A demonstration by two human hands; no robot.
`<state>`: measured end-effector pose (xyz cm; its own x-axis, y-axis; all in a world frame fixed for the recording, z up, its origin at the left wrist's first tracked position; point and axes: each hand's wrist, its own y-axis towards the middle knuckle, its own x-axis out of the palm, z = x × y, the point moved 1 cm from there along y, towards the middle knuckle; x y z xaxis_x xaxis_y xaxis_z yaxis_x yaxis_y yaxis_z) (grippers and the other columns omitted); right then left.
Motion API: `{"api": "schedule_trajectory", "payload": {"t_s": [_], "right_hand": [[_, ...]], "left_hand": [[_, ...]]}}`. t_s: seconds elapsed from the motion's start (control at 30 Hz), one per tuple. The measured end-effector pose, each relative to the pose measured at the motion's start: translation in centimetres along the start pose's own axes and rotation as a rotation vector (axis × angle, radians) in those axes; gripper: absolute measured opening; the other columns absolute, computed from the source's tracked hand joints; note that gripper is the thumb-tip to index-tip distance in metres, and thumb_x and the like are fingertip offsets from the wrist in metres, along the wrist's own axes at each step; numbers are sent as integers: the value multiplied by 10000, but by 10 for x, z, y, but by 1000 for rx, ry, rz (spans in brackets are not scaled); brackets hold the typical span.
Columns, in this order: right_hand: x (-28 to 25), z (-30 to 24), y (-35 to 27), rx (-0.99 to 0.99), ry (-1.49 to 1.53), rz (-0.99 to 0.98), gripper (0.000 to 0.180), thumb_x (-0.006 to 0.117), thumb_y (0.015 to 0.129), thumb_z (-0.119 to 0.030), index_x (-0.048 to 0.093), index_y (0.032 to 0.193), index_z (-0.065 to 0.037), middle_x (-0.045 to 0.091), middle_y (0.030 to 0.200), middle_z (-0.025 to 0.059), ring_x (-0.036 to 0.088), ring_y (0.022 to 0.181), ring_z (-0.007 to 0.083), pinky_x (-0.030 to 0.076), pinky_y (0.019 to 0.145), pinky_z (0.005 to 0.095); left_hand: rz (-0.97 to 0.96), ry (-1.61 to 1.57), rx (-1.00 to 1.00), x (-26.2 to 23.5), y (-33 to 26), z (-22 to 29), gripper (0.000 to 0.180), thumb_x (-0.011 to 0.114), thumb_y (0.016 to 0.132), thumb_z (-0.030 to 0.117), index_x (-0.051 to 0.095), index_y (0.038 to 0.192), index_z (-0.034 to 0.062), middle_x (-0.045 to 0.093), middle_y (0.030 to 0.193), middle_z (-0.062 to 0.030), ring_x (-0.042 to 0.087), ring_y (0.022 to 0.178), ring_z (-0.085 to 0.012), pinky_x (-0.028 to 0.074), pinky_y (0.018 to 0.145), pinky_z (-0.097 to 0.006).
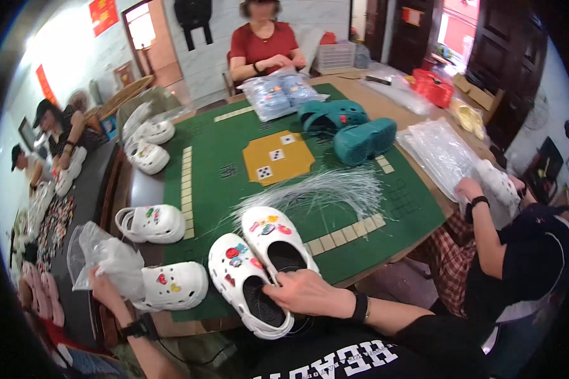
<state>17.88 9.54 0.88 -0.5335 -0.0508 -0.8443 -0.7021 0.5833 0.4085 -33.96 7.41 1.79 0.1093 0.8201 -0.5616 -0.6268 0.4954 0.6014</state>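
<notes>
My right hand (310,292) grips a pair of white clogs at their inner edges, near the table's front edge. Colourful charms dot both the left clog (224,262) and the right clog (267,228); their insides are black. At the left, my left hand (106,289) is closed on a clear plastic bag (110,256). The bag lies against another white clog (180,284) with red and yellow charms. Behind that one sits a further white clog (155,222), also with charms. A bundle of thin clear plastic strands (335,192) lies just beyond the pair.
Teal clogs (363,139) and bagged blue clogs (278,93) lie toward the back of the green tabletop (215,142). More white clogs (148,156) stand at the far left. Clear bags (439,158) are stacked at the right. Co-workers sit at the far side, right and left.
</notes>
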Motion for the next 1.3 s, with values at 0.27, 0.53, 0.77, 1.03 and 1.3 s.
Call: {"api": "schedule_trajectory", "payload": {"t_s": [0.27,0.53,0.77,1.03,1.3], "right_hand": [[-6,-5,0,20,-53,-45,246,682,815,-203,657,1043,-112,589,743,104,648,684,269,512,630,397],[-64,-16,18,-168,97,-166,101,666,824,-156,609,853,-77,570,763,95,618,745,287,511,657,391],[-90,-11,20,-128,110,-33,158,728,843,-159,674,980,-103,647,844,47,657,728,236,526,616,335],[-84,2,42,-157,102,5,191,705,844,-124,667,1030,-97,646,838,48,657,717,240,521,607,348],[-69,5,73,-172,124,-39,289,649,898,-168,627,1184,-139,641,873,60,661,722,259,530,581,379]], "left_hand": [[265,-509,195,-19,-16,91,267,427,894,-4,563,1123,-16,642,1189,-197,608,1096,-310,449,1017,-402],[-477,-555,601,10,-88,187,371,595,645,-82,617,1003,11,700,1145,-145,664,1060,-307,496,955,-393],[-293,-436,343,9,-33,184,299,511,699,-89,562,969,28,647,1230,-153,580,1207,-361,441,1016,-421],[-452,12,-15,33,3,45,319,738,808,217,604,1010,10,592,1275,-233,546,1219,-391,438,982,-429],[-115,-446,14,22,-21,76,206,582,736,-87,583,919,6,633,938,-96,605,898,-191,469,878,-311]]}}
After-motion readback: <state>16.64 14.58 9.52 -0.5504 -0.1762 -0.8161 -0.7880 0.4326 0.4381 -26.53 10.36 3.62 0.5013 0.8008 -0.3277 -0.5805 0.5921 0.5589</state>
